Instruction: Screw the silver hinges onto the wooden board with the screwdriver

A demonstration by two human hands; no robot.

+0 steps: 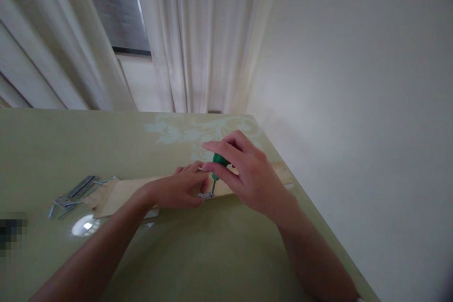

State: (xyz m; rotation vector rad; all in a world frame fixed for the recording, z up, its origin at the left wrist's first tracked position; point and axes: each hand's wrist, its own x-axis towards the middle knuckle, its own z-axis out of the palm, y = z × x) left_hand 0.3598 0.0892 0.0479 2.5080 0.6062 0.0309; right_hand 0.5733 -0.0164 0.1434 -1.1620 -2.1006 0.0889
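Observation:
A pale wooden board (120,192) lies across the green table (198,250). My right hand (247,174) is closed around the green handle of a screwdriver (220,160), held upright with its tip down on a small metal bracket (207,194) at the board's near edge. My left hand (180,189) rests on the board beside the bracket, fingers curled and pinching it at the screwdriver's tip.
A pile of metal brackets and screws (76,193) lies at the board's left end. A bright light reflection (85,225) shows on the table. White curtains (198,33) and a window hang behind; the table's right edge runs along a white wall (354,104).

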